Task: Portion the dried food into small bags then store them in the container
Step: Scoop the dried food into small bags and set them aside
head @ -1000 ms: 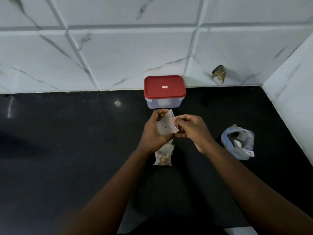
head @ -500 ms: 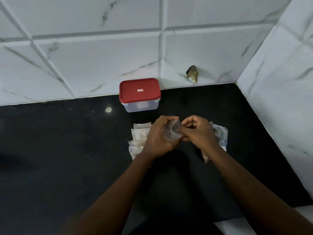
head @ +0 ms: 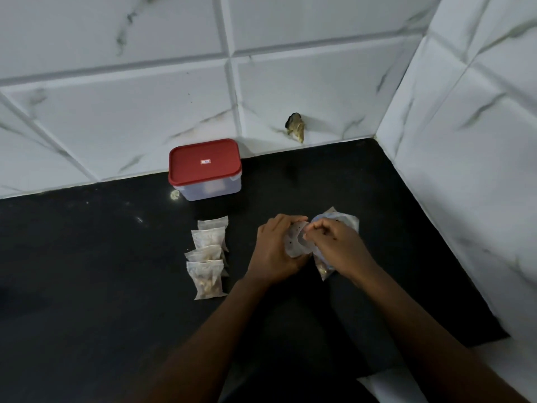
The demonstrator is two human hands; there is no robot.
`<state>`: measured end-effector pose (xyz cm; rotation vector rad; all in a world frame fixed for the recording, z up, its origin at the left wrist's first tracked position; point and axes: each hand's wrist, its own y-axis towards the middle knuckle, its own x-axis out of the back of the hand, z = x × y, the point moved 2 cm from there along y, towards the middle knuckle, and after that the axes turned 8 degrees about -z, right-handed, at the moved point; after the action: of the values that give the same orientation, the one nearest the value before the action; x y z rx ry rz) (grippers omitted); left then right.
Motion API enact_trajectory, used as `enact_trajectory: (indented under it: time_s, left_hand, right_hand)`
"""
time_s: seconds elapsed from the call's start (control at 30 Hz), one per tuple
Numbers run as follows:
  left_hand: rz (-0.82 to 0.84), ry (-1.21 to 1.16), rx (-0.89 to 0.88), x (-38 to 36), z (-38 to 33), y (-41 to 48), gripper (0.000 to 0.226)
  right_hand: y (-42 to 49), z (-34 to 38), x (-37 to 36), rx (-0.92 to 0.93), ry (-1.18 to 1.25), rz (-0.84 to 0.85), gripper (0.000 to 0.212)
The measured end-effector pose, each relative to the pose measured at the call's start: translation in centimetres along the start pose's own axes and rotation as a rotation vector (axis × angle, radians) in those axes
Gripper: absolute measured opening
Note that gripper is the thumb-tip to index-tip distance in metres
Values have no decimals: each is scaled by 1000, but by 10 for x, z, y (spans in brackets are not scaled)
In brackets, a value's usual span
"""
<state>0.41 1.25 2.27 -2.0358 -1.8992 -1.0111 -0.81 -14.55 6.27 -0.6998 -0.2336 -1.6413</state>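
Left grip (head: pixel 274 253) clasps the small bag (head: pixel 294 245); right grip (head: pixel 337 246) pinches its rim. Best to spread the mouth wide before filling.

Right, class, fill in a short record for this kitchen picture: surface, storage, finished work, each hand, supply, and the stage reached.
Surface: black counter, white tiled wall behind
Storage: clear container, red lid on, at the back by the wall
Done: four filled bags, overlapping in a row left of the hands
Left hand: holds a small bag, seemingly empty
Right hand: pinches that bag's rim
Supply: bigger bag behind the right hand
Stage: filled bags lie outside the container
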Motion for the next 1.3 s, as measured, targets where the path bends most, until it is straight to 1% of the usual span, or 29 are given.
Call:
enact_trajectory:
  time_s: [0.07, 0.1, 0.2, 0.23, 0.3, 0.47, 0.6, 0.73, 0.83, 0.97, 1.17, 1.3]
  left_hand:
    - [5, -3, 7, -4, -3, 0, 64]
    - [12, -3, 6, -6, -4, 0, 64]
    - [32, -1, 10, -12, -8, 1, 62]
    - [37, -10, 20, -14, -8, 2, 61]
    - [39, -49, 36, -19, -9, 3, 59]
    - [29, -114, 87, -29, -13, 1, 44]
    - [80, -100, 85, -33, -13, -1, 47]
    - [125, -60, 137, -35, -9, 0, 54]
    - [135, -58, 113, -35, -5, 0, 56]
    - [123, -88, 61, -31, -5, 0, 54]
    - [80, -74, 58, -25, 4, -2, 47]
    - [79, -80, 69, -22, 8, -2, 51]
  right_hand:
    - [0, -5, 0, 47, -77, -32, 9]
    - [-3, -5, 2, 59, -67, -24, 6]
    - [-5, -7, 7, 53, -37, 3, 22]
    - [-5, -7, 8, 44, -39, 6, 23]
    - [-4, -6, 9, 11, -39, 11, 22]
    - [-6, -13, 10, -32, -22, -1, 16]
    - [-4, -15, 10, -126, 29, 54, 20]
    - [-4, -15, 14, -100, 75, 39, 25]
    - [-1, -17, 15, -161, 26, 80, 24]
    - [1, -17, 13, -59, -38, 190, 25]
    - [-1, -13, 13, 27, -149, 192, 25]
    - [-3, -9, 10, 68, -171, 178, 28]
